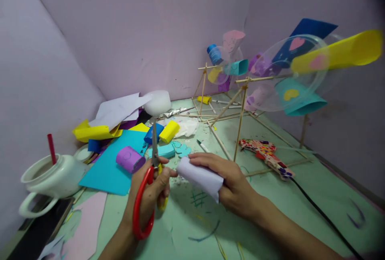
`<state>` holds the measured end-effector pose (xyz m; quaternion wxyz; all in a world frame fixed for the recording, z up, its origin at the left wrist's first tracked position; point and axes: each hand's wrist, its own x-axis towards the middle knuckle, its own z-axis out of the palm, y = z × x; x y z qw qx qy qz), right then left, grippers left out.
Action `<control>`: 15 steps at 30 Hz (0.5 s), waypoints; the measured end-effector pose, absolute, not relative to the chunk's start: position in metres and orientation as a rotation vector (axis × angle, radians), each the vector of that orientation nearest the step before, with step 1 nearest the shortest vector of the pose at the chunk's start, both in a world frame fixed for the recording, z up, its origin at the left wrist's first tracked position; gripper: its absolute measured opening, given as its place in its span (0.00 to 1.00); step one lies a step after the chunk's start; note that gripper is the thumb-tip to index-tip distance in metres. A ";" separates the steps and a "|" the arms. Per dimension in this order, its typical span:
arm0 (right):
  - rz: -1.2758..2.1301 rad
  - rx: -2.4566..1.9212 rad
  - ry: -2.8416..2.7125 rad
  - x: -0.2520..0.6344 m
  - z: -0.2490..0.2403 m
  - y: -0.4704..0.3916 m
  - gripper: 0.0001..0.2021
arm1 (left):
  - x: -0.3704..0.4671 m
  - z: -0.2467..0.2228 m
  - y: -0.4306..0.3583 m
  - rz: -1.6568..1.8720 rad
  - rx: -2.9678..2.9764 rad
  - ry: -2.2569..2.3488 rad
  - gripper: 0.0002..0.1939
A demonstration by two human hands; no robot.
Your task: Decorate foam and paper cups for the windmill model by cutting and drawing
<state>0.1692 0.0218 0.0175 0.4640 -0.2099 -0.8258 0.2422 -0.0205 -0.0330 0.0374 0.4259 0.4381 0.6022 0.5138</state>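
Observation:
Red-handled scissors (143, 208) are in my left hand (150, 191), with their closed blades pointing up and away. A yellow item (163, 204) also shows between the fingers of that hand; what it is cannot be made out. My right hand (221, 171) is wrapped round a rolled pale lavender paper tube (198, 175). The tube's left end is beside the left fingertips. Just left of the scissors a purple paper tube (130, 159) lies on a turquoise sheet (110, 175). Blue (154, 133) and yellow (169, 131) tubes lie beyond the blades.
Two stick frames carry clear discs with coloured paper cups (300, 95) at the right. A patterned glue gun (270, 157) with a black cable lies below them. A white teapot-like vessel (60, 175) and stacked papers (117, 111) are at the left.

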 end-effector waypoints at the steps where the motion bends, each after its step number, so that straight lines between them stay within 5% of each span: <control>1: 0.599 -0.476 -2.064 0.168 0.018 0.021 0.25 | -0.018 0.036 -0.033 1.275 1.036 1.451 0.19; 6: 0.701 -0.422 -2.011 0.162 0.018 0.015 0.24 | -0.015 0.027 -0.030 1.294 0.835 1.313 0.22; 11: 1.290 -0.743 -1.672 0.155 0.015 0.010 0.25 | -0.014 0.021 -0.025 1.386 0.717 1.181 0.27; 15: 1.471 -0.771 -1.606 0.158 0.013 0.013 0.24 | -0.010 0.025 -0.027 1.339 0.819 1.268 0.20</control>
